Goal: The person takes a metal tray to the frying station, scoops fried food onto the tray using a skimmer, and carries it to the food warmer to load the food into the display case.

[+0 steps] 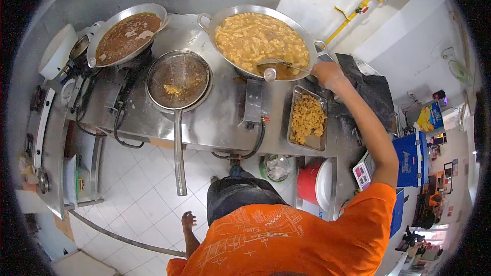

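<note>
My right hand [329, 76] is closed around the handle of a metal cooking ladle [286, 64], whose head dips into the near side of a large wok [208, 23]. Pale golden fried pieces [255, 38] crowd the oil in that wok. A round dial thermometer [270, 74] sits at the wok's near rim, beside the ladle head. Below my right forearm, a steel tray [293, 138] holds a heap of browned fried pieces [308, 117]. My left hand [188, 220] hangs low at my side over the floor, fingers loosely apart, holding nothing.
A long-handled strainer [178, 122] rests on a round pan, its handle jutting past the counter edge. Another wok [162, 13] of brown oil stands at the left. Gas hoses [262, 140] hang along the front. A red bucket [308, 184] is under the counter; a blue cooler [406, 161] stands right.
</note>
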{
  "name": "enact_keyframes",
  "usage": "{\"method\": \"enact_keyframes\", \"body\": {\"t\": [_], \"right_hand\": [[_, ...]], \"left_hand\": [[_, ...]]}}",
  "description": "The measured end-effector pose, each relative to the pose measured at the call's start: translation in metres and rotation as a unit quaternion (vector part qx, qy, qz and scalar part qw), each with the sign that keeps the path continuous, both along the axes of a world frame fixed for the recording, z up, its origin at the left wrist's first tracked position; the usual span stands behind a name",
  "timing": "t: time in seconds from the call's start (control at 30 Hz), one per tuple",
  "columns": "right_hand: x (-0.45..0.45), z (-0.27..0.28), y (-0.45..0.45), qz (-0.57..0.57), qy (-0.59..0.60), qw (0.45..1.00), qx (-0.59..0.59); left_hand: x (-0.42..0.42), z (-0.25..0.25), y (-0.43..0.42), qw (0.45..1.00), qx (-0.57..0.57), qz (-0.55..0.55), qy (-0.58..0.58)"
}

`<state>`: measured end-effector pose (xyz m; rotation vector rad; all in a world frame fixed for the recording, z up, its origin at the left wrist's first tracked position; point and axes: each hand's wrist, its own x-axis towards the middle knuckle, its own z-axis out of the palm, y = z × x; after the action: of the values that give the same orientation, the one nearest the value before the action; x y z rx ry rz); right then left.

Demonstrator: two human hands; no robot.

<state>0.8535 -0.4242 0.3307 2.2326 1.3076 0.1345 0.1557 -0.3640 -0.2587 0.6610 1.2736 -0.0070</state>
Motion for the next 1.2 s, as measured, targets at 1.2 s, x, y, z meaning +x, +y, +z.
{"method": "enact_keyframes", "body": {"t": [1.2], "right_hand": [[0.092,0.033,0.018,0.017,-0.027,0.986,0.162]], "left_hand": [[0.065,0.019,-0.008,0.996,0.081,-0.006,0.039]]}}
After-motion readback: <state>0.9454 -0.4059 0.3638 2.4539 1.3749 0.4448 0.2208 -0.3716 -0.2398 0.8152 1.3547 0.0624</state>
